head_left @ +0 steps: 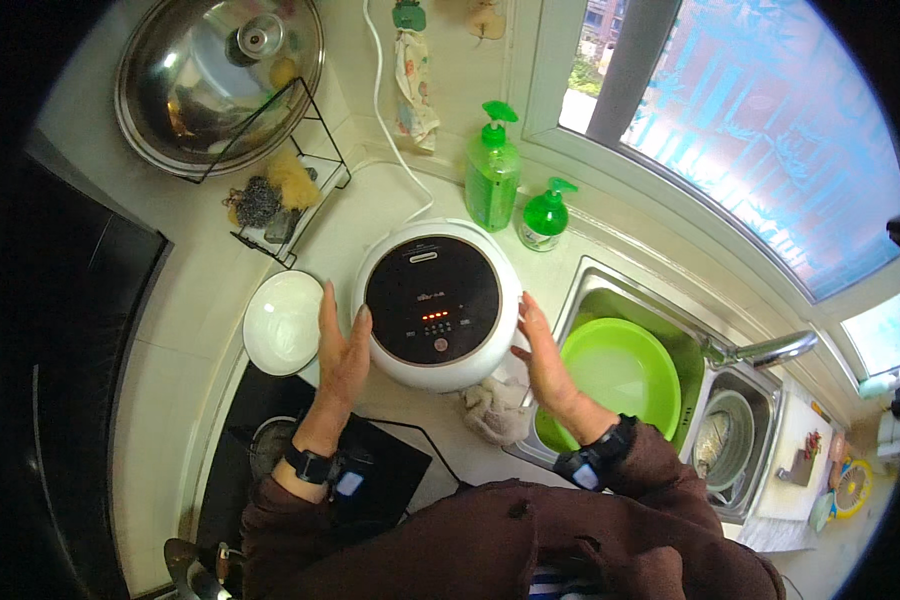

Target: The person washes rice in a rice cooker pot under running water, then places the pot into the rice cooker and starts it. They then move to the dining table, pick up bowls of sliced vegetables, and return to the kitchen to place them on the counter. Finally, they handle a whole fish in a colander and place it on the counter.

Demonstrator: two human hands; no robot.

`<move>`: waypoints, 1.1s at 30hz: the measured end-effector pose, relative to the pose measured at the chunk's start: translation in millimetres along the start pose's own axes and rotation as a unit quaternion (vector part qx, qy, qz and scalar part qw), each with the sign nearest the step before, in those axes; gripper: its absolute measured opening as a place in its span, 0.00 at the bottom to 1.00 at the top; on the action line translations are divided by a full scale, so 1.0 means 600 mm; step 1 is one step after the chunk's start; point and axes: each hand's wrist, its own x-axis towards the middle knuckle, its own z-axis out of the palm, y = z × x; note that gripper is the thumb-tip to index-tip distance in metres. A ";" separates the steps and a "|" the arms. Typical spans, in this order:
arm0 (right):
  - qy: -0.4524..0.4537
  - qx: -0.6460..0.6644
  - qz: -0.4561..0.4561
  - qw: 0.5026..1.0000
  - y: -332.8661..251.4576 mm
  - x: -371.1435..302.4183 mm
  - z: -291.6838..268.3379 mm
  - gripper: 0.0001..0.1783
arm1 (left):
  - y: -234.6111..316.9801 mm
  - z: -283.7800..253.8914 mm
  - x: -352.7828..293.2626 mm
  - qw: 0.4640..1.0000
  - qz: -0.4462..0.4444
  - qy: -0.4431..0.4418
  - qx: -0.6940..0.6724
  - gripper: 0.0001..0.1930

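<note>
A round white rice cooker [432, 377] with a glossy black top panel and a lit orange display sits on the counter in front of me. At its left side is my left hand [344, 350], fingers stretched upward and thumb near the cooker's edge. My right hand [548, 362] is beside the opposite side, its fingers spread close to the white wall. Whether either hand touches the cooker I cannot tell; neither holds anything. A white bowl [282, 322] lies left of my left hand. Below the cooker, near my right wrist, is a crumpled greyish cloth [494, 412].
Behind the cooker stand a large green pump bottle [492, 180] and a smaller one [545, 216]. On the right, a steel sink [592, 280] holds a lime-green basin [660, 350] under a faucet [778, 348]. A wire rack [315, 115] with a pan lid [185, 80] is upper left.
</note>
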 end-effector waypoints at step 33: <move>-0.062 -0.566 -0.449 0.689 -0.134 -0.039 0.062 0.13 | 0.016 0.004 -0.040 0.980 0.141 -0.034 0.138 0.55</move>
